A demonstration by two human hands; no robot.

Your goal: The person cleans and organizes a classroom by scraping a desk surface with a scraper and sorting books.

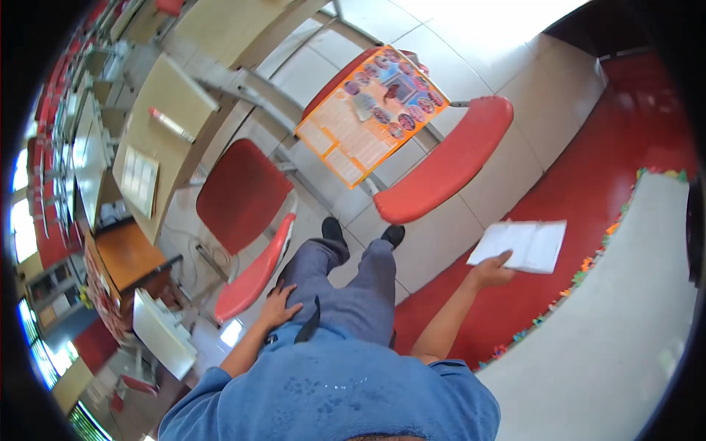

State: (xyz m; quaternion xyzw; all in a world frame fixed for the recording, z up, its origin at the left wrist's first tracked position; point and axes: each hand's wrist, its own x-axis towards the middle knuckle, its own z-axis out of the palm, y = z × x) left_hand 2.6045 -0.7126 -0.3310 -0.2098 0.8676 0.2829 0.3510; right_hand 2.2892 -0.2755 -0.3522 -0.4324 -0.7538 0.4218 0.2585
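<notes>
My right hand point(491, 272) stretches out to the right and grips a white open notebook point(531, 248) by its near left edge, thumb on top. Any writing on its pages is too faint to read. My left hand point(279, 306) holds nothing and lies on my upper thigh over the grey trousers point(360, 290), its fingers spread. Close to that hand is the red backrest point(257, 275) of a chair.
An orange printed poster point(368, 117) lies over a red chair point(460, 165) ahead. Left stand desks point(165, 110) with a calendar-like card point(138, 178) and a white tube point(170, 124). A red raised floor point(588, 191) and a white surface with flower trim point(610, 323) lie right.
</notes>
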